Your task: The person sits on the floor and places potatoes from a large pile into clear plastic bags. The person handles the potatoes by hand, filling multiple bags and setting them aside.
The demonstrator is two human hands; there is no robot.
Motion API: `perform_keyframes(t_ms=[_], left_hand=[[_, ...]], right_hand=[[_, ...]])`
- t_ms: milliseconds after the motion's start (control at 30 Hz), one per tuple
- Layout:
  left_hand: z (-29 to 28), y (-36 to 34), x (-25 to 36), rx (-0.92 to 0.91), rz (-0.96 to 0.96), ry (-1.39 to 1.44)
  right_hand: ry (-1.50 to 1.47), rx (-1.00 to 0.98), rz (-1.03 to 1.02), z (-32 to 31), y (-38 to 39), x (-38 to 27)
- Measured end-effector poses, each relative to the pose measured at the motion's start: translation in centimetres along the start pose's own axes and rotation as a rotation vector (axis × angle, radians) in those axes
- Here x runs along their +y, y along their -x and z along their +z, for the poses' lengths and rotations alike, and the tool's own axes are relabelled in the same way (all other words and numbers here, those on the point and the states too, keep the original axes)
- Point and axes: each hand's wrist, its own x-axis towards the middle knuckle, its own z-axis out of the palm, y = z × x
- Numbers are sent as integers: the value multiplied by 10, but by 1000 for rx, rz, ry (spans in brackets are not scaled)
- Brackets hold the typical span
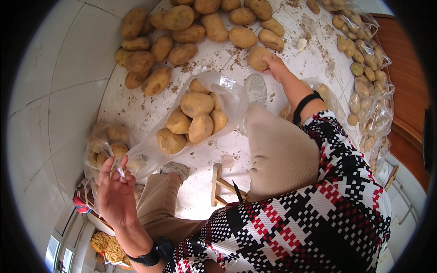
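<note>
At the upper centre my right hand grips a potato near the floor, beside a pile of loose potatoes. In my left hand, at the lower left, is the gathered edge of a clear plastic bag, held between partly curled fingers. The bag lies open across the middle, with several potatoes inside. Just beyond my left hand, a second bag of potatoes rests against the wall.
Bagged potatoes line the right side beside a brown wooden panel. A tiled wall rises on the left. A small wooden stool stands between my legs. My shoes are on the dirt-specked floor.
</note>
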Motion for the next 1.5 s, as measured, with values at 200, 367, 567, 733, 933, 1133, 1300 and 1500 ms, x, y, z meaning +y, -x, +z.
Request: perform_keyframes(t_ms=[200, 367, 567, 733, 933, 1133, 1300, 1500], left_hand=[[-5, 0, -2, 21, 0, -4], [-7, 5, -3, 85, -9, -22], [-6, 10, -1, 77, -12, 22], [-7, 12, -1, 55, -17, 41], [-2, 11, 0, -2, 7, 38], [-3, 10, -4, 16, 24, 24], [-2, 7, -5, 17, 14, -26], [0, 4, -5, 23, 10, -32]], right_hand=[[-610, -374, -245, 17, 44, -72], [-234, -801, -450, 96, 100, -164], [688, -1059, -842, 226, 163, -157], [1157, -1193, -597, 298, 155, -82], [1541, -1200, -765, 308, 146, -37], [1497, -1099, -754, 287, 153, -62], [834, -1323, -804, 231, 151, -126], [446, -191, -775, 115, 46, -173]])
